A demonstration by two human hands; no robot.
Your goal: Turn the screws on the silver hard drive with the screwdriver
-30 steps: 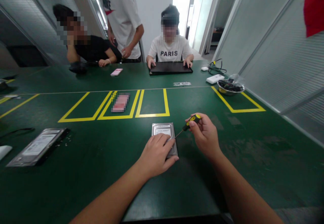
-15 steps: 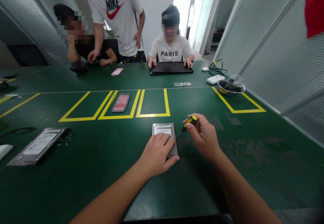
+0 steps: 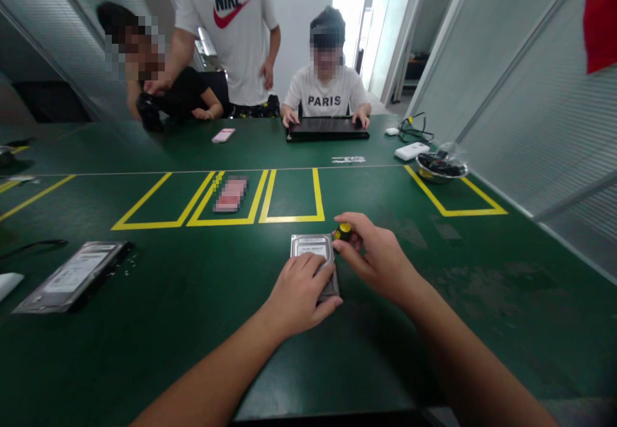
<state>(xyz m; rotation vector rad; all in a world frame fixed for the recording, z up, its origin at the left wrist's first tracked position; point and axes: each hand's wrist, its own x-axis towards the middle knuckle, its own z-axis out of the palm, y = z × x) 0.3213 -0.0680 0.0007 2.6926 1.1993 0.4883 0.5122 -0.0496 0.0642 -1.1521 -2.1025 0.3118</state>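
A silver hard drive point(image 3: 311, 247) lies flat on the green table point(image 3: 193, 350), just in front of me. My left hand point(image 3: 299, 292) rests on its near half, fingers curled over its top and near right edge, holding it still. My right hand point(image 3: 376, 256) is closed around a small screwdriver point(image 3: 343, 232) with a yellow and black handle. The handle stands nearly upright at the drive's far right corner. Its tip is hidden behind the handle and my fingers.
A second hard drive point(image 3: 72, 276) with loose screws beside it lies at the left. Yellow taped boxes point(image 3: 216, 202) mark the table's middle. A metal bowl point(image 3: 441, 166), white adapter and cables sit far right. Three people are at the far edge with a laptop point(image 3: 328, 128) and a phone point(image 3: 222, 135).
My right hand has moved left and tipped the screwdriver from slanted to nearly upright over the drive's far right corner. The standing person across the table has leaned toward the left.
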